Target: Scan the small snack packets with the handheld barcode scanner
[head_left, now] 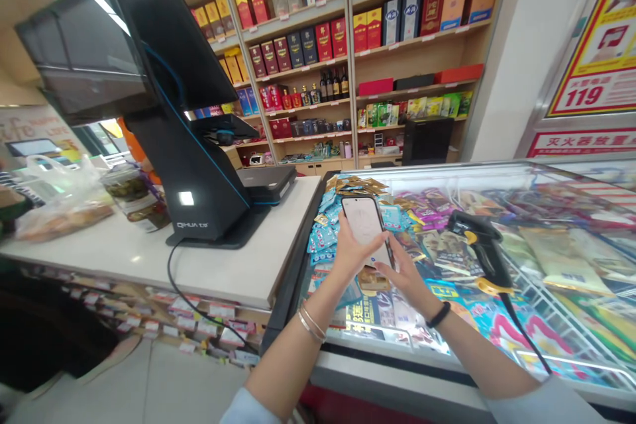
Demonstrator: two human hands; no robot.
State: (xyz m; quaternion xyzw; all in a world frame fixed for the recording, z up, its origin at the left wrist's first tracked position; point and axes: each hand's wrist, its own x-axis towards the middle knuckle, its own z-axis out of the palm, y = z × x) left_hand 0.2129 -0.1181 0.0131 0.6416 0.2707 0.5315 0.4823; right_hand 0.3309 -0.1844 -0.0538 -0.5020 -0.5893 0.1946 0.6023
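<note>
A smartphone [362,217] with a pale lit screen is held tilted above the glass-topped freezer [348,352]. My left hand [350,246] is wrapped round its left side, with the thumb over the lower screen. At the lower right edge of the phone, my right hand [403,271] has its fingers against it and its thumb near the bottom of the screen. Beneath and beyond the phone lie small blue packets [322,238] and brown packets [355,183]. Right of my hands, a black and yellow barcode scanner [484,252] rests on the glass, its cable trailing toward me.
On the white counter [238,271] at left stand a black checkout terminal [199,172], a jar [134,199] and a plastic bag [64,205]. Shelves [308,66] of boxes and bottles line the back. A person's dark-clothed leg [44,324] shows at lower left.
</note>
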